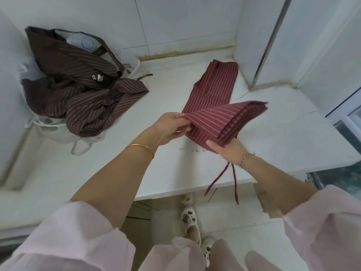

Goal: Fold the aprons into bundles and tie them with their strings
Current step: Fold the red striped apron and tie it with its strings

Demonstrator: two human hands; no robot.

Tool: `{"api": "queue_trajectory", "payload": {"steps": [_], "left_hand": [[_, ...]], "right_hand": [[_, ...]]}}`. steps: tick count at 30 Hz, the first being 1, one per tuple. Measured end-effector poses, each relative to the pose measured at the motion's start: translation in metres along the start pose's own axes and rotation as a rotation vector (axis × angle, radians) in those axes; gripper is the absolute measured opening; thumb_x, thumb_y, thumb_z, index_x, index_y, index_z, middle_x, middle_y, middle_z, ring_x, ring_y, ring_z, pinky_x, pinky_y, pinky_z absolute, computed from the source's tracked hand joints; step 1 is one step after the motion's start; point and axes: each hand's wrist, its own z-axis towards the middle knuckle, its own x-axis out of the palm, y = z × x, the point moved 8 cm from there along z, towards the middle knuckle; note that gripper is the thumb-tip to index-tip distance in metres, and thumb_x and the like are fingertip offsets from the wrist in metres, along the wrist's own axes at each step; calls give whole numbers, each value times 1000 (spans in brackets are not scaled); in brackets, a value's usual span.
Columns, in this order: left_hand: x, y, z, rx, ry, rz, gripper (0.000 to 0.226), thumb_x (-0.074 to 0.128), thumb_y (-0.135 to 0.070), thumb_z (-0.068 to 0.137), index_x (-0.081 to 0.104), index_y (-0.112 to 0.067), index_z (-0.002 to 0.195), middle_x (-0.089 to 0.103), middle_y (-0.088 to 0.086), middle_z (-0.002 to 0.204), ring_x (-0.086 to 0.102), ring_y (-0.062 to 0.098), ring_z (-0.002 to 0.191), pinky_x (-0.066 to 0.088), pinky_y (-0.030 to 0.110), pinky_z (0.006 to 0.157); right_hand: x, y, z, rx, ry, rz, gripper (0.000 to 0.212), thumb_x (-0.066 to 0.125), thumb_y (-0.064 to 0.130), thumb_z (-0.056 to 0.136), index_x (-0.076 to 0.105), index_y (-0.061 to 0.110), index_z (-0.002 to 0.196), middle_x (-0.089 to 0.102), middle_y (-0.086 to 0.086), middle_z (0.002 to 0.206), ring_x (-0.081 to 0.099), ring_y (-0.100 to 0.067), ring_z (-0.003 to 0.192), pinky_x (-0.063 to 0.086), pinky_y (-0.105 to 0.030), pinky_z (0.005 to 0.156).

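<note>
A red striped apron (216, 89) lies partly folded on the white ledge (117, 165). Its near end is lifted off the surface as a thick folded flap (224, 120). My left hand (170, 127) pinches the flap's left corner. My right hand (227, 149) grips the flap's near edge from below. Two red strings (234, 182) hang over the ledge's front edge under my right wrist. A heap of brown striped aprons (78, 89) sits at the back left.
The brown heap lies on white plastic bags (58, 132) against the left wall. White tiled walls close the back, and a metal-edged corner (261, 55) stands at the right. A window frame (347, 118) is at the far right. My feet in white shoes (190, 220) stand below the ledge.
</note>
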Motion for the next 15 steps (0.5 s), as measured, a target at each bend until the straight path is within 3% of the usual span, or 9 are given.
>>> {"api": "queue_trajectory", "payload": {"steps": [3,5,7,9,12,15], "left_hand": [[-14,-22,12,142,-223,614,27,54,-32,94,61,-13,76,52,-2,65,47,14,61,39,21,55],[-14,-33,21,206,-237,801,36,50,-34,95,55,-16,65,46,-1,61,42,14,60,32,23,55],[-10,-35,32,209,-138,678,35,49,-28,97,52,-16,64,48,0,65,44,14,63,33,22,56],[-2,-43,42,214,-67,464,24,46,-26,98,58,-15,81,58,-1,80,53,11,73,42,20,63],[3,-70,64,278,-117,248,20,46,-28,99,60,-19,87,63,-3,88,59,11,80,46,21,68],[1,-67,98,118,-114,55,31,51,-42,94,60,-16,109,64,2,109,60,20,100,50,34,86]], "right_hand": [[-10,0,4,12,15,99,49,49,47,92,50,19,132,57,-5,127,53,-22,117,41,-37,103],[-14,5,5,3,100,202,52,52,40,93,40,21,140,50,0,135,48,-18,122,38,-32,106],[-24,10,9,10,134,272,52,53,35,93,38,22,141,50,1,134,49,-16,121,40,-30,104],[-42,18,17,5,96,308,45,52,32,94,44,21,137,55,1,127,55,-15,113,43,-26,97],[-81,30,33,-31,-111,293,35,50,31,96,55,17,127,61,3,108,61,-19,105,47,-28,92],[-110,30,60,-49,-325,107,38,48,32,96,54,14,129,61,-5,120,58,-24,111,45,-36,99]]}}
